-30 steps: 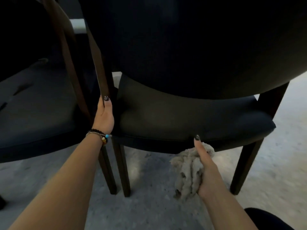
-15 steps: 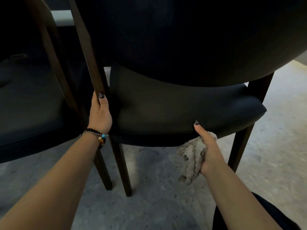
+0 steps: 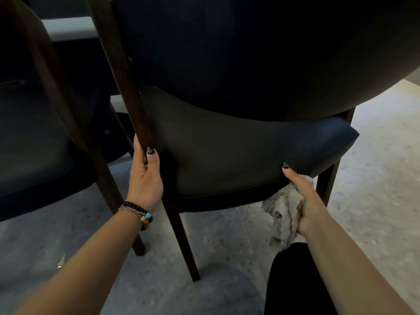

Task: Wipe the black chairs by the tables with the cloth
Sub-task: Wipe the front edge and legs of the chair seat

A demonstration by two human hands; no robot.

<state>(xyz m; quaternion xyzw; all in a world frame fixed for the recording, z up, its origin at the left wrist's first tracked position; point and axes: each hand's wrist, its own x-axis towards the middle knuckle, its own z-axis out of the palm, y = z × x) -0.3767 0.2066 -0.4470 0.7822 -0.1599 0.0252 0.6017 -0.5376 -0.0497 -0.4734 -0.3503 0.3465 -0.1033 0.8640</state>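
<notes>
A black padded chair (image 3: 238,155) with dark wooden legs fills the middle of the view, seen from behind and low down. My left hand (image 3: 146,178) grips its left rear post just above the seat. My right hand (image 3: 304,196) is closed on a crumpled grey cloth (image 3: 284,214) and presses it against the underside of the seat's rear edge, thumb lying on the seat rim. Part of the cloth hangs down below my hand.
A second black chair (image 3: 34,144) stands close on the left, its legs nearly touching the first chair's. A pale table edge (image 3: 68,28) shows at the top left. Speckled grey floor (image 3: 375,178) lies right of the chair. My dark-clad leg (image 3: 295,280) is at bottom right.
My right hand with the cloth has slid right along the seat's rear edge and risen closer under it. My left hand has kept its grip on the post.
</notes>
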